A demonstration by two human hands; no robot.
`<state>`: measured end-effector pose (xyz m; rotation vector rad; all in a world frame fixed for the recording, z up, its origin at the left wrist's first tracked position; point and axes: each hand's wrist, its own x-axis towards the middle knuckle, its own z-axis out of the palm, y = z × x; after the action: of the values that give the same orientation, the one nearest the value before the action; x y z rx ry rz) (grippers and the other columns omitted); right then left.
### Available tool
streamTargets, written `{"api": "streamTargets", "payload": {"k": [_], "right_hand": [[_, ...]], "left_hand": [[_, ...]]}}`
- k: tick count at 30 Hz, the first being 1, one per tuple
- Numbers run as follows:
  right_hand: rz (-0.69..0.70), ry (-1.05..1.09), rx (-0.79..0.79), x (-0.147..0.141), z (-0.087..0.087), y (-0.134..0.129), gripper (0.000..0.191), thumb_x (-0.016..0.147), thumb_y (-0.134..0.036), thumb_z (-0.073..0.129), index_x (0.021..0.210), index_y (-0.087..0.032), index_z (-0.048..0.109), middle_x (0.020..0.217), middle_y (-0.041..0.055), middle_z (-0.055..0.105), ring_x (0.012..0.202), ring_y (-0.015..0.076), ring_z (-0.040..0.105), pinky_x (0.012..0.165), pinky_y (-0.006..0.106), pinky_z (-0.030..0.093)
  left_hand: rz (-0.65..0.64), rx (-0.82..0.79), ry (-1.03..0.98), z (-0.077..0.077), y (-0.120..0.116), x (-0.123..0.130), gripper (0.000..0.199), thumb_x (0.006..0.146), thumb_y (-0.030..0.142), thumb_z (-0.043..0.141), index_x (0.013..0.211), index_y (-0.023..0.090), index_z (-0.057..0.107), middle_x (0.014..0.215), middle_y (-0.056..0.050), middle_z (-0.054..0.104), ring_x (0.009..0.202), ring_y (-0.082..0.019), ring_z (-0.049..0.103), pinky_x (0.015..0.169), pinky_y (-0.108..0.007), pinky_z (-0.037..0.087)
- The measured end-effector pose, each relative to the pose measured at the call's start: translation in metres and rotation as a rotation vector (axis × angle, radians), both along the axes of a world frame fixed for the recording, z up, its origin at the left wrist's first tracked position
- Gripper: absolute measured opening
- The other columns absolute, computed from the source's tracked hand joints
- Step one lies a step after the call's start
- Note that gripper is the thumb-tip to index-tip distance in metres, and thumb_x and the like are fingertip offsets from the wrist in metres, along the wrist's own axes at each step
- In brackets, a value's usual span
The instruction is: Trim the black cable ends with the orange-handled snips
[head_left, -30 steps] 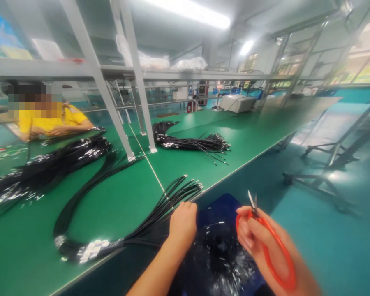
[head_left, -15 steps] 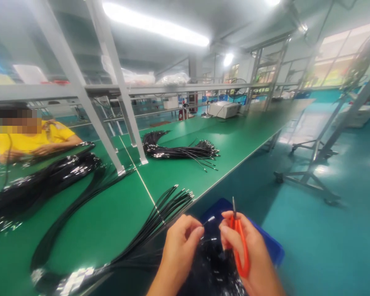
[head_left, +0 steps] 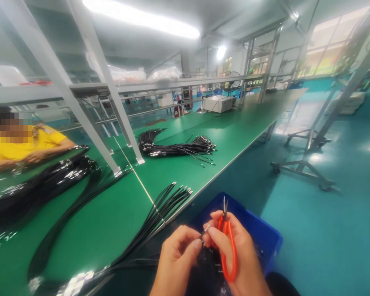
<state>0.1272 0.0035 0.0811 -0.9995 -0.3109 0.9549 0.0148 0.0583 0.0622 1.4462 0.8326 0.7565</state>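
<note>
Orange-handled scissors [head_left: 230, 246] rest in my right hand [head_left: 239, 250], their tips pointing up and slightly parted. The thumb and finger of that hand meet at a small silvery cable end [head_left: 206, 228]. Just left of it, my left hand [head_left: 181, 255] pinches the same thin cable between thumb and forefinger. A fan of black cables [head_left: 160, 213] with pale tips lies over the green table's edge, left of my hands. Below my hands is a blue bin [head_left: 265, 230] with dark cables inside, partly hidden by my hands.
On the green table [head_left: 111, 222] are a second black cable bundle [head_left: 179, 149] and a large heap of cables [head_left: 49, 176] at left. A person in yellow [head_left: 46, 144] sits across. Metal shelf posts [head_left: 123, 119] rise from the table; a wheeled frame [head_left: 305, 164] stands right.
My hands have come together, and my right thumb and finger now touch the cable end. The scissors have shifted left with my right hand. The view has turned slightly, showing more of the bin.
</note>
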Motion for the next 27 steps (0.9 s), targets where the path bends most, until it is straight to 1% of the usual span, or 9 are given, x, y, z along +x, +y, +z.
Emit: {"api": "streamTargets", "payload": {"k": [4,7,11,13,15,17,19,22,27], "right_hand": [[0.014,0.024,0.010,0.000,0.000,-0.001,0.026,0.064,-0.021,0.076,0.083,-0.021,0.059,0.066,-0.0039,0.064,0.054,0.0117,0.058,0.057,0.025,0.045],[0.076,0.191,-0.001,-0.001,-0.002,0.000,0.025,0.064,-0.018,0.074,0.084,-0.019,0.060,0.067,-0.0018,0.064,0.056,0.0125,0.057,0.055,0.024,0.046],[0.130,0.388,-0.036,-0.007,-0.005,0.002,0.025,0.058,-0.017,0.075,0.079,-0.017,0.061,0.062,-0.0013,0.062,0.055,0.0129,0.055,0.053,0.024,0.046],[0.125,0.366,-0.024,-0.012,-0.003,0.003,0.025,0.059,-0.018,0.076,0.079,-0.019,0.061,0.062,-0.0022,0.061,0.057,0.0129,0.054,0.054,0.024,0.046],[0.104,0.299,0.011,-0.016,0.000,0.003,0.025,0.060,-0.018,0.077,0.079,-0.021,0.062,0.065,-0.0032,0.060,0.059,0.0128,0.053,0.056,0.024,0.046],[0.093,0.228,0.046,-0.019,0.002,0.003,0.023,0.061,-0.020,0.078,0.076,-0.022,0.061,0.065,-0.0041,0.058,0.058,0.0124,0.051,0.054,0.023,0.044],[0.095,0.188,0.054,-0.021,0.003,0.003,0.021,0.062,-0.022,0.078,0.074,-0.022,0.060,0.061,-0.0043,0.057,0.055,0.0118,0.048,0.051,0.022,0.042],[0.146,0.230,0.037,-0.021,0.003,0.003,0.020,0.062,-0.021,0.076,0.073,-0.020,0.060,0.057,-0.0045,0.056,0.052,0.0111,0.048,0.050,0.021,0.041],[0.194,0.359,0.012,-0.017,0.004,0.003,0.019,0.058,-0.020,0.077,0.071,-0.018,0.062,0.053,-0.0031,0.059,0.051,0.0111,0.051,0.052,0.022,0.042]], "left_hand": [[-0.023,0.047,0.052,-0.001,-0.001,-0.003,0.016,0.078,0.030,0.063,0.072,0.016,0.067,0.067,-0.001,0.062,0.060,-0.014,0.054,0.056,-0.023,0.042],[-0.001,0.090,0.061,-0.001,-0.004,-0.003,0.014,0.079,0.029,0.063,0.072,0.017,0.065,0.069,-0.002,0.064,0.066,-0.016,0.056,0.062,-0.024,0.044],[0.037,0.006,-0.068,0.005,-0.008,0.002,0.018,0.083,0.035,0.057,0.076,0.018,0.058,0.065,0.001,0.060,0.061,-0.015,0.056,0.060,-0.024,0.046],[0.061,0.004,-0.104,0.010,-0.010,0.005,0.019,0.083,0.037,0.056,0.082,0.018,0.057,0.068,0.001,0.059,0.061,-0.014,0.055,0.059,-0.024,0.046],[0.067,0.020,-0.093,0.016,-0.010,0.009,0.020,0.078,0.037,0.062,0.083,0.018,0.058,0.071,0.000,0.058,0.062,-0.015,0.055,0.058,-0.025,0.047],[0.083,0.006,-0.079,0.021,-0.008,0.011,0.019,0.075,0.035,0.066,0.077,0.018,0.057,0.068,0.001,0.058,0.059,-0.015,0.055,0.056,-0.025,0.046],[0.092,-0.027,-0.086,0.025,-0.005,0.010,0.019,0.076,0.034,0.064,0.070,0.018,0.056,0.059,0.002,0.057,0.053,-0.014,0.055,0.052,-0.025,0.045],[0.074,-0.036,-0.108,0.028,-0.001,0.006,0.021,0.077,0.034,0.063,0.066,0.017,0.060,0.053,0.001,0.058,0.048,-0.013,0.054,0.049,-0.023,0.044],[0.139,-0.093,-0.159,0.025,0.000,0.003,0.023,0.075,0.036,0.065,0.064,0.015,0.062,0.051,0.003,0.055,0.048,-0.010,0.049,0.048,-0.021,0.042]]}}
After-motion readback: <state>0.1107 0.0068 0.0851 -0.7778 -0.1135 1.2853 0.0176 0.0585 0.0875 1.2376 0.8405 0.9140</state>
